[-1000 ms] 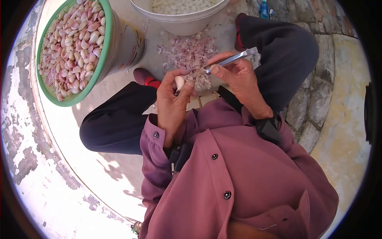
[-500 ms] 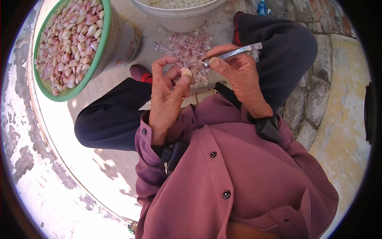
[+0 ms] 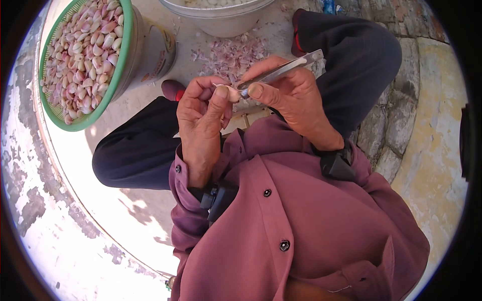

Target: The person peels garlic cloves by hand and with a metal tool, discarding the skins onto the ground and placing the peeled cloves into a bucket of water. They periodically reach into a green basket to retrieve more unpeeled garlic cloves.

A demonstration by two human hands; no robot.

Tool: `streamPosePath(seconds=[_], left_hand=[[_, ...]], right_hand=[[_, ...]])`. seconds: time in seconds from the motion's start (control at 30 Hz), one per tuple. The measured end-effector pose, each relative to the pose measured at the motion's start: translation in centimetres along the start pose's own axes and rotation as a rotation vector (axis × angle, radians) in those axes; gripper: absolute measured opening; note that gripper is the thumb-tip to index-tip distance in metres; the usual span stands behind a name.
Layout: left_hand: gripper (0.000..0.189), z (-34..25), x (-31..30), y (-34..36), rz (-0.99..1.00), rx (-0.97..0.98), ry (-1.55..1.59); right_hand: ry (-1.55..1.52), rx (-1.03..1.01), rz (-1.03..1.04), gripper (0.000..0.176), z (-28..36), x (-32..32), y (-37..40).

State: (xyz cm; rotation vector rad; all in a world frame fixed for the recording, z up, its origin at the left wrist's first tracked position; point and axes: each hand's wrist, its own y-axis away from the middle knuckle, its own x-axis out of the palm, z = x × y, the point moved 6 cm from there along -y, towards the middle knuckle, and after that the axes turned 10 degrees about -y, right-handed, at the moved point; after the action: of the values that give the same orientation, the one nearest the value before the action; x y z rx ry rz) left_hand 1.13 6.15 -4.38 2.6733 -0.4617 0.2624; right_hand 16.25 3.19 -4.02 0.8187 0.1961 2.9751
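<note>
My left hand (image 3: 202, 116) pinches a pale garlic clove (image 3: 232, 94) between thumb and fingers. A pair of metal tweezers (image 3: 297, 64) is gripped in my right hand (image 3: 297, 99), thumb below and fingers above. Its tips meet the right end of the clove, partly covered by my thumb. Beneath and beyond my hands, a heap of pinkish garlic skins (image 3: 236, 55) lies on the ground.
A green-rimmed basket (image 3: 127, 60) heaped with unpeeled cloves rests on a bucket (image 3: 159, 52) at the upper left. Past the skins stands a white tub (image 3: 221, 22) with pale contents. My bent legs (image 3: 356, 65) frame both sides. Something blue (image 3: 329, 7) lies at the top.
My hands have come together. The right hand moved left, bringing the tweezers to the clove. The left hand has turned slightly, its fingers more curled around the clove.
</note>
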Motion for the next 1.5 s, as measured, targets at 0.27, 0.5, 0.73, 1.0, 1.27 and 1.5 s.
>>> streamPosePath(seconds=[0.27,0.5,0.73,1.0,1.27,1.5], left_hand=[[0.015,-0.4,0.1,0.3,0.023,0.019,0.040],[0.020,0.3,1.4,0.3,0.169,-0.034,0.332],[0.024,-1.3,-0.1,0.5,-0.029,0.138,-0.134],[0.021,0.1,-0.3,0.4,-0.013,-0.003,0.135],[0.018,-0.6,-0.7,0.5,-0.157,0.194,-0.501],[0.023,-3.0,1.2,1.0,-0.092,0.390,-0.938]], right_hand=[[0.037,-0.056,0.027,0.019,0.3,0.1,0.4],[-0.487,0.279,-0.052,0.018,-1.4,0.1,0.7],[-0.222,0.085,-0.107,0.016,-1.0,-0.4,0.0],[-0.236,0.109,-0.082,0.015,-1.8,-1.6,-0.5],[0.082,0.040,-0.149,0.020,-1.4,-3.0,0.0],[0.059,0.093,-0.104,0.018,0.2,-0.1,0.3]])
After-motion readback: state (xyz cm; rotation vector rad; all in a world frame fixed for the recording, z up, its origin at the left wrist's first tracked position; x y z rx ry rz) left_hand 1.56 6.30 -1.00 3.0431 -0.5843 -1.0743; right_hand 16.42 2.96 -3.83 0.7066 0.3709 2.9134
